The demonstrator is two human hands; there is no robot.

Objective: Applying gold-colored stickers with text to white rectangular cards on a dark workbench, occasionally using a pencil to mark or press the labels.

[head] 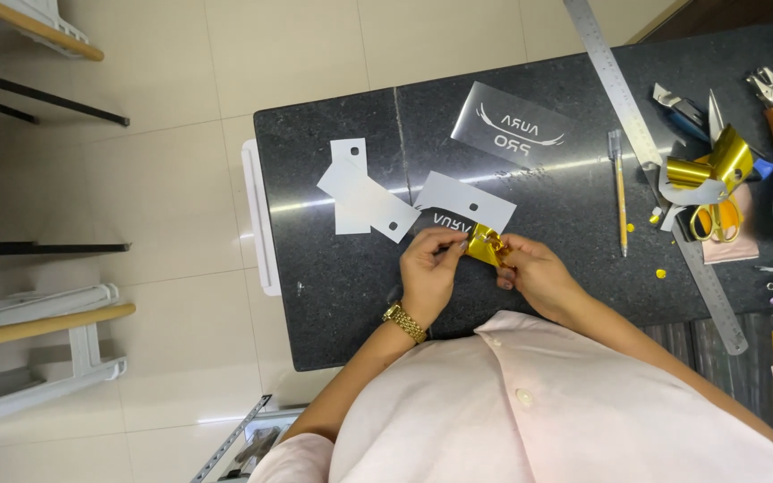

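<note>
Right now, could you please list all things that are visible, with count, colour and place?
gold ribbon piece: one, gold, held between both hands
grey tags: several, grey, countertop left of hands
printed card: one, dark grey, countertop far side
steel ruler: one, silver, countertop right
pen: one, yellow, beside ruler
scissors: one, yellow handles, right
gold ribbon roll: one, gold, right
countertop: one, black
wristwatch: one, gold, left wrist
left hand: pinches ribbon
right hand: pinches ribbon

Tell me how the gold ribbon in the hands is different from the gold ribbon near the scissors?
The gold ribbon in the hands is small, crumpled, pinched by the left hand and right hand. The gold ribbon by the scissors is bigger, looser, and lies untouched on the table. Both are shiny gold.
</note>
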